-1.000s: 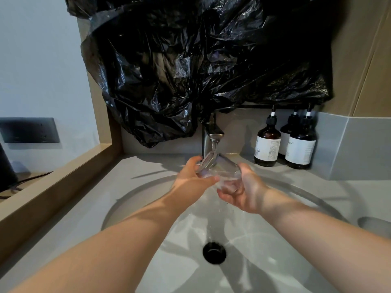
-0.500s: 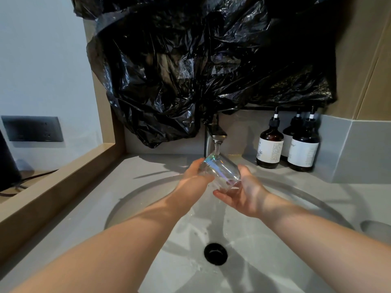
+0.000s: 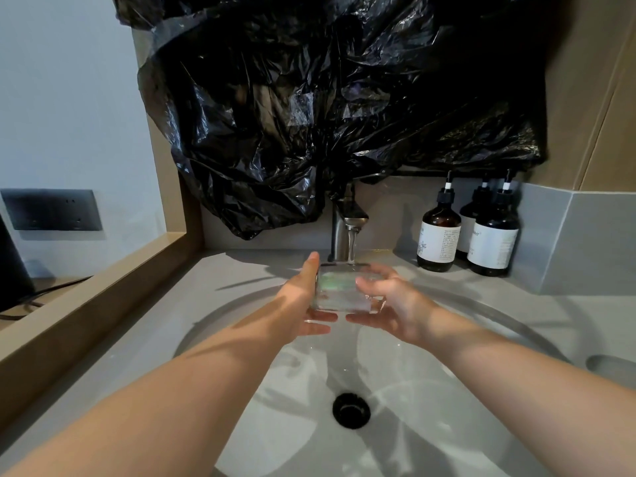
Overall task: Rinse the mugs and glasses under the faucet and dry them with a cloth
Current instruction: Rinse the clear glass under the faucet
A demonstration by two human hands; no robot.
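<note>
We grip the glass [image 3: 339, 287] between our left hand [image 3: 300, 304] and right hand [image 3: 394, 304], fingers curled round it. Just beyond them, the faucet [image 3: 346, 218] pours onto it.

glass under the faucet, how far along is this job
Nothing looks finished yet. In hand: the left hand and right hand hold the glass under the faucet's running stream, mid-rinse. Left: drying it; no cloth is in view.

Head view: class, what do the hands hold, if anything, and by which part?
A glass, held by its sides: the left hand cups its left side and base, the right hand its right side.
</note>
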